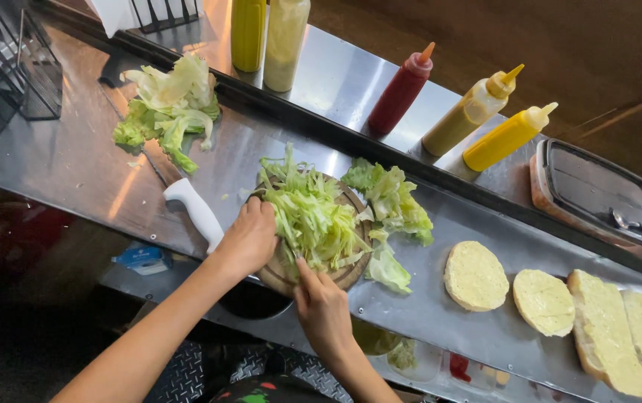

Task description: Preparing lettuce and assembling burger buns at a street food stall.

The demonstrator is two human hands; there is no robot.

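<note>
Shredded lettuce [312, 218] heaped on a round wooden board [280, 275] at mid bench [75, 160]. Left hand [248, 239] cupped against the heap's left edge, grip loosely curled on the shreds; white-handled knife [195, 209] just beside it. Right hand [322, 310] at the near edge, fingertips pinching a few strands. Loose leaves [390, 201] right of the board, more [170, 104] far left. Buns [475, 275] further right; sauce bottles [403, 89] on the far ledge.
</note>
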